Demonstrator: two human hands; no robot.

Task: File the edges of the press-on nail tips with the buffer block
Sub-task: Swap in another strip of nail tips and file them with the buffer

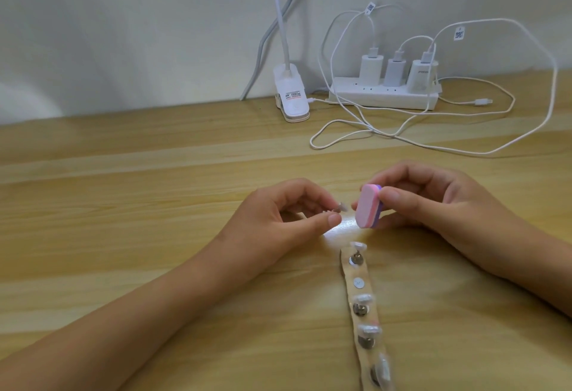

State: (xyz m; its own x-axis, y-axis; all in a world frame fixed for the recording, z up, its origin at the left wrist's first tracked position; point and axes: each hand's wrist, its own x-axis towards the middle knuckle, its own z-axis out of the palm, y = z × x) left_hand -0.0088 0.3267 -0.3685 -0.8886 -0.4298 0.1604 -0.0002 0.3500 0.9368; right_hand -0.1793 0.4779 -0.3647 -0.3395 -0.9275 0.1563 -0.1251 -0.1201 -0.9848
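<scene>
**Clerk:** Head view. Surface and room?

**Inspector:** A light wooden table (pixel 154 174) with the grain running across, set against a plain pale wall (pixel 123 19). There is a bright glare patch on the wood below the hands.

**Clerk:** Fixtures at the back?

**Inspector:** One white clip lamp (pixel 291 93), its base standing on the table. One white power strip (pixel 383 96) carries three chargers (pixel 371 70). White cables (pixel 340 140) loop over the table in front of it.

**Clerk:** Task items, counted?

**Inspector:** One buffer block (pixel 366 206), pink on the near face and purple behind. One tan holder strip (pixel 349 290) lies at near centre. It bears four mounted nail tips (pixel 363 298) and one bare white pad (pixel 359 282). A fifth nail tip (pixel 342 206) is off the strip.

**Clerk:** Hands?

**Inspector:** The left hand (pixel 278 214) pinches the loose nail tip between thumb and curled fingers, above the table. The right hand (pixel 433 202) grips the buffer block between thumb and fingers, with the block tilted. The block sits just beside the tip, and I cannot tell whether they touch
</scene>
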